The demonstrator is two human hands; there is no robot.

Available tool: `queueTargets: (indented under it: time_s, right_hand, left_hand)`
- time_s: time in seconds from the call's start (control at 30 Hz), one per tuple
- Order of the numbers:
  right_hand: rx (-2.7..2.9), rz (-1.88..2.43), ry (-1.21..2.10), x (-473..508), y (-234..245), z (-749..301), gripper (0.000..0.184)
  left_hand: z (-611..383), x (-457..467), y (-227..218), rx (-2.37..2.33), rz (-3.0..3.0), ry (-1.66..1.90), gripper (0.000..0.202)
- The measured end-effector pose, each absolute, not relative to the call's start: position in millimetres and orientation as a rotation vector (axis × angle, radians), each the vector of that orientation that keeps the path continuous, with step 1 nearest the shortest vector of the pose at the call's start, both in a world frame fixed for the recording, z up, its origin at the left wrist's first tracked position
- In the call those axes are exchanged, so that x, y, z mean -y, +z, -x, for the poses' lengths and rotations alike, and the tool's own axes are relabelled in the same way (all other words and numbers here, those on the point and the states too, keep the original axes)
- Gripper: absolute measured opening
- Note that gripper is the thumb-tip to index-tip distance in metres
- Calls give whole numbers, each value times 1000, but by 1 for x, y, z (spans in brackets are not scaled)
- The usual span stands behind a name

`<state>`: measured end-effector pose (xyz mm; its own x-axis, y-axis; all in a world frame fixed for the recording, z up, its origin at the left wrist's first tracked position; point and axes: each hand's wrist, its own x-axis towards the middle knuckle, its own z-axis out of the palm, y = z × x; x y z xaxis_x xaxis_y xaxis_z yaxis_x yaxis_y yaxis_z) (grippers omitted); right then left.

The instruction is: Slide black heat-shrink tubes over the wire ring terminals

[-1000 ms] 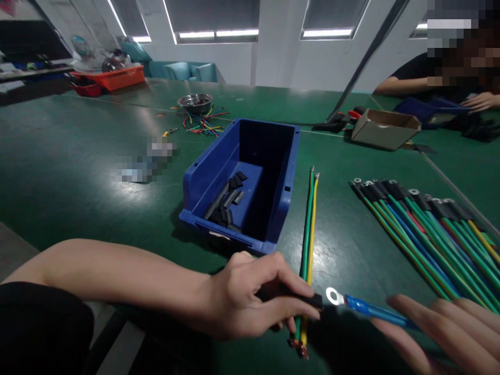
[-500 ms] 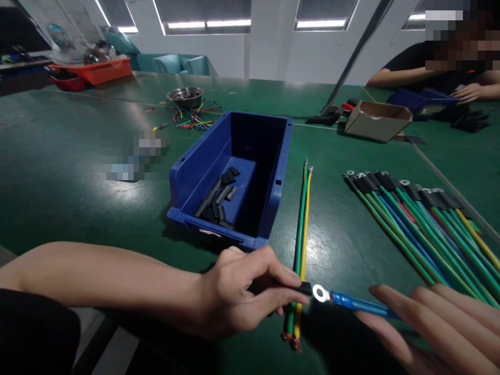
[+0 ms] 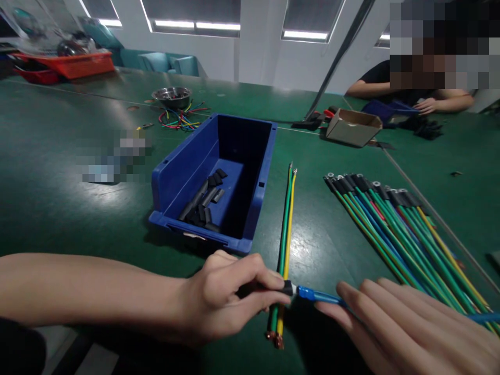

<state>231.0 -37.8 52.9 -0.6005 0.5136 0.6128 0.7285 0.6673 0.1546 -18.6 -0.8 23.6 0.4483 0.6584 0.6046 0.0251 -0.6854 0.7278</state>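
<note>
My left hand (image 3: pixel 230 299) pinches a short black heat-shrink sleeve (image 3: pixel 288 287) between thumb and fingertips. My right hand (image 3: pixel 414 325) is closed on a blue cable (image 3: pixel 318 295), whose metal end meets the mouth of the sleeve; the ring terminal is largely hidden there. Below and behind the left fingertips lie a green cable (image 3: pixel 286 219) and a yellow cable (image 3: pixel 291 224), their near ends showing bare copper. In front of the left hand stands a blue bin (image 3: pixel 156 192) with several loose black sleeves (image 3: pixel 209 197) in it.
Several sleeved cables (image 3: pixel 385 229) lie fanned out on the right. Farther back are a metal bowl (image 3: pixel 172 97), thin coloured wires (image 3: pixel 179 120), an open cardboard box (image 3: pixel 353 127) and an orange basket (image 3: pixel 86 65). Another person sits at the far right, hands by a dark blue bin.
The blue cable's ring terminal, fully visible before, has met the black sleeve and is now mostly covered. My right hand has come closer to my left. The view has shifted to the right.
</note>
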Motion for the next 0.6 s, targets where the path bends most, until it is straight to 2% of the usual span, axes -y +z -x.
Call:
queueTargets:
  time_s: [0.47, 0.6]
  right_hand:
    - [2331, 991, -468, 35, 49, -222, 6]
    - [2362, 1003, -501, 39, 48, -229, 14]
  left_hand:
    - [19, 0, 20, -382, -2184, 1259, 5]
    - [20, 0, 22, -462, -2155, 1245, 12]
